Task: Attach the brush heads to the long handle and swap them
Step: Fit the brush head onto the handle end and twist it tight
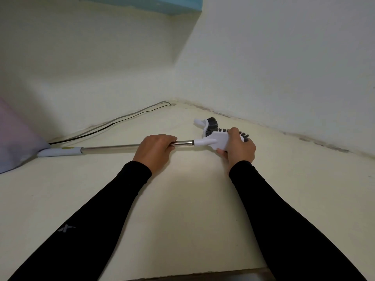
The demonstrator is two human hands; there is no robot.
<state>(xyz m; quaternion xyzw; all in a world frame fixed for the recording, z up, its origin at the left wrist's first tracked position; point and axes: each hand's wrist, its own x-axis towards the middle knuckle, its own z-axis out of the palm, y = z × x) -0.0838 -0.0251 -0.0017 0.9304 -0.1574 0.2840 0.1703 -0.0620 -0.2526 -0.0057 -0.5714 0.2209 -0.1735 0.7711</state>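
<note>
The long steel handle with a white grip (113,147) lies along the cream floor (182,199). The left hand (154,150) wraps its shaft; the right hand (239,148) clasps the white plastic black-bristled brush head (220,141) at its tip. A second white brush head (210,124) lies just beyond that tip. Both heads look light and rigid; best gripped by the plastic back.

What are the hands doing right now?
Left hand: closed around the metal handle.
Right hand: closed on the white brush head at the handle's end.

Cream floor (182,209), pale walls (284,67), cable (113,121)
</note>
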